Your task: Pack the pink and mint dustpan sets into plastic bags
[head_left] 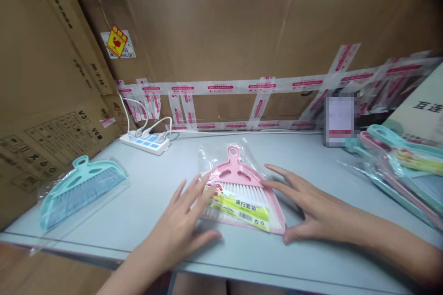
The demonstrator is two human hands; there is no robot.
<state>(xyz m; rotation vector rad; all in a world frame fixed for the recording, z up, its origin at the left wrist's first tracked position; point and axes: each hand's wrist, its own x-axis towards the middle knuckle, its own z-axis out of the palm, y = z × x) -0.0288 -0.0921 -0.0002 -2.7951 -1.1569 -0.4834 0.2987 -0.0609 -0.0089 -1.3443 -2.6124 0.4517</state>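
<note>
A pink dustpan and brush set (234,173) lies flat on the table in a clear plastic bag, its handle pointing away from me. A yellow-green label with a barcode covers part of the white bristles. My left hand (188,219) rests over its left side, fingers spread, fingertips at the label's edge. On the other side, my right hand (304,205) has its fingers apart, with fingertips at the pan's right edge and the thumb near its lower right corner. Neither hand is closed round the set.
At the left lies a bagged teal dustpan set (83,189). Several bagged teal and pink sets (408,166) are piled at the right, near a blurred upright phone-like screen (341,117). A white power strip (147,142) with plugged cables sits before the taped cardboard wall (214,23).
</note>
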